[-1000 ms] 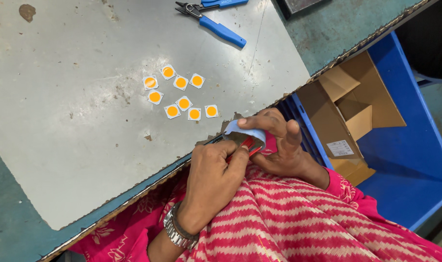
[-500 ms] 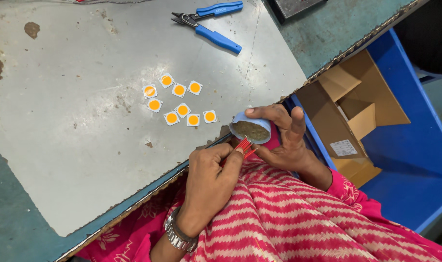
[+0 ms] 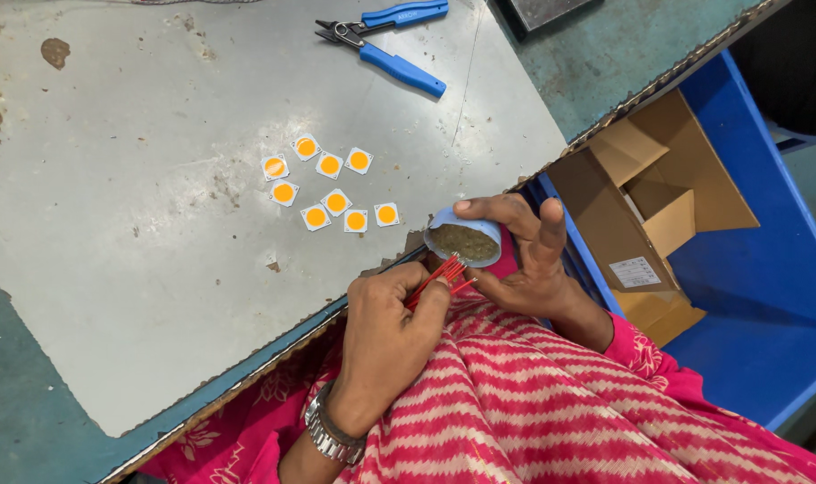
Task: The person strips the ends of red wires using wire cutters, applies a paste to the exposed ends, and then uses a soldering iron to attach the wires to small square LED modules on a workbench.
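Head camera, looking steeply down, close over table (image 3: 157,296)

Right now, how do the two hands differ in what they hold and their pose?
The left hand is curled in a pinch around a bundle of thin red wires; the right hand is spread open, fingers extended, gripping a small blue tub of brownish paste with its thumb. The left wrist wears a metal watch; the right shows none. Both sit at the table edge over the lap.
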Demonstrator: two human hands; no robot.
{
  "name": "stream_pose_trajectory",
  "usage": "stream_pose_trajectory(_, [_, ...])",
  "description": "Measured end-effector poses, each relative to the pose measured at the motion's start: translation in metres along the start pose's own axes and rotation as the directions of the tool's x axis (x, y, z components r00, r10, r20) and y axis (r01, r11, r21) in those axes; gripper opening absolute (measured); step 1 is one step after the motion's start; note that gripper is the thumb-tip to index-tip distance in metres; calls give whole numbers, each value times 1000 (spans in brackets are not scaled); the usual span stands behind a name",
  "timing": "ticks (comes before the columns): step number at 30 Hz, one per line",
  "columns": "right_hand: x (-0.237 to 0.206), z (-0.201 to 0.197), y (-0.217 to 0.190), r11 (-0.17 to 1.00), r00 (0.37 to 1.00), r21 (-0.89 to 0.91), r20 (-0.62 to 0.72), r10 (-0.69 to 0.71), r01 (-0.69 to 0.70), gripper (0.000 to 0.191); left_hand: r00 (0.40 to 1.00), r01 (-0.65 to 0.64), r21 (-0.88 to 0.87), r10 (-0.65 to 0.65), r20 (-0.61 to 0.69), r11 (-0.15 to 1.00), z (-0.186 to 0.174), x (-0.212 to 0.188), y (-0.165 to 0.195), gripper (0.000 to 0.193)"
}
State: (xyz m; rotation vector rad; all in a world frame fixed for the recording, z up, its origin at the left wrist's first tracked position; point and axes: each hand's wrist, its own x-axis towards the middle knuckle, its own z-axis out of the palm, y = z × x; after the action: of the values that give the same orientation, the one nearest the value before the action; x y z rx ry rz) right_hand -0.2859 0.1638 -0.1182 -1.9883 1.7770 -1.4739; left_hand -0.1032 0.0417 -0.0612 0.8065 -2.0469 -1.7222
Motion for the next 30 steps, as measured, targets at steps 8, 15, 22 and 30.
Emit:
stream_pose_trajectory(8, [-1, 4, -4, 999, 999, 1, -20, -42, 42, 135, 1000, 5, 15, -5, -18, 1000, 1, 2, 1, 27])
stream_pose_trajectory(15, [1, 4, -7, 998, 998, 31, -15, -61, 62, 135, 1000, 10, 20, -10, -8, 1000, 2, 3, 3, 26])
stream_pose_trajectory(22, [3, 6, -8, 995, 995, 36, -11, -96, 97, 135, 1000, -1, 44, 2, -3, 999, 3, 4, 1, 27])
stream_pose_trajectory(30, [0, 0, -3, 999, 999, -45, -25, -20, 19, 137, 1000, -22, 27, 22, -16, 999, 2, 0, 0, 28])
